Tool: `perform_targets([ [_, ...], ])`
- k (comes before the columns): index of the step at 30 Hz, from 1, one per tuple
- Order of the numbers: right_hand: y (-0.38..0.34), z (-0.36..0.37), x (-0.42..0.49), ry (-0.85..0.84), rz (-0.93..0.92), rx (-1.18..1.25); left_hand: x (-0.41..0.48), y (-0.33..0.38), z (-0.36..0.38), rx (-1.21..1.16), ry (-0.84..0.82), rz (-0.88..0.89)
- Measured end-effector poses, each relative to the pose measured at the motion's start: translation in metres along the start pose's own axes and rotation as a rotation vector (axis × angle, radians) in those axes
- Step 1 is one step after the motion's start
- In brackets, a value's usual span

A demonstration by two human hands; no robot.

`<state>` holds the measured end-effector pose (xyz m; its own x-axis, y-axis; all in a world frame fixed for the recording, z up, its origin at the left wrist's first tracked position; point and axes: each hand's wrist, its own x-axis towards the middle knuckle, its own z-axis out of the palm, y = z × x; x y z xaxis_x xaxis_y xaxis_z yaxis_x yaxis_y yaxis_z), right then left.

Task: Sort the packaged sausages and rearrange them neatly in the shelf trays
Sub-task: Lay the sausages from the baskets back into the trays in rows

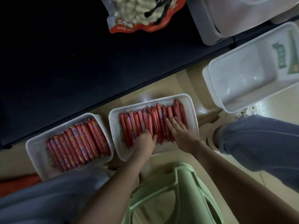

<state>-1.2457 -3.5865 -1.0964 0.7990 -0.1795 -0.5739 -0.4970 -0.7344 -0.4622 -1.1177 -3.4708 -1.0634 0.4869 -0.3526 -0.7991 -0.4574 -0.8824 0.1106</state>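
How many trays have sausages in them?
2. The left tray lies on the floor; the middle tray is beside it, its sausages under the left hand and right hand. The cut-off bin top right may hide more.

just the one head cam, looking steeply down from close above at the floor (182, 88) by the shelf base

sausages (77, 143) lie in the left tray (32, 147) and the middle tray (113, 125), side by side on the floor (178, 88) before the shelf (64, 62); bin (213, 88) at right.
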Motion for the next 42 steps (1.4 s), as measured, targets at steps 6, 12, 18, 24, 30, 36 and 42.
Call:
perform_targets([
  [6,0.003,0.004,0.011,0.082,0.13,-0.081,0.018,-0.003,-0.001,0.29,0.149,0.193],
  [12,-0.002,0.012,0.025,-0.003,0.121,-0.207,0.029,-0.005,0.007,0.379,-0.047,0.248],
  [18,-0.012,0.005,0.014,0.004,0.15,-0.053,0.012,0.003,0.006,0.156,0.026,0.191],
  [24,-0.076,-0.068,0.009,0.061,0.157,0.03,-0.031,-0.003,-0.053,-0.071,0.213,0.08],
  [30,-0.186,-0.138,0.001,0.197,-0.129,-0.148,-0.105,-0.059,-0.133,-0.126,0.499,0.05],
  [36,-0.327,-0.148,-0.001,0.303,-0.525,-0.263,-0.221,-0.169,-0.205,-0.263,0.833,0.014],
  [42,-0.47,-0.098,0.009,0.281,-0.873,-0.448,-0.346,-0.352,-0.204,-0.442,1.184,-0.135],
])
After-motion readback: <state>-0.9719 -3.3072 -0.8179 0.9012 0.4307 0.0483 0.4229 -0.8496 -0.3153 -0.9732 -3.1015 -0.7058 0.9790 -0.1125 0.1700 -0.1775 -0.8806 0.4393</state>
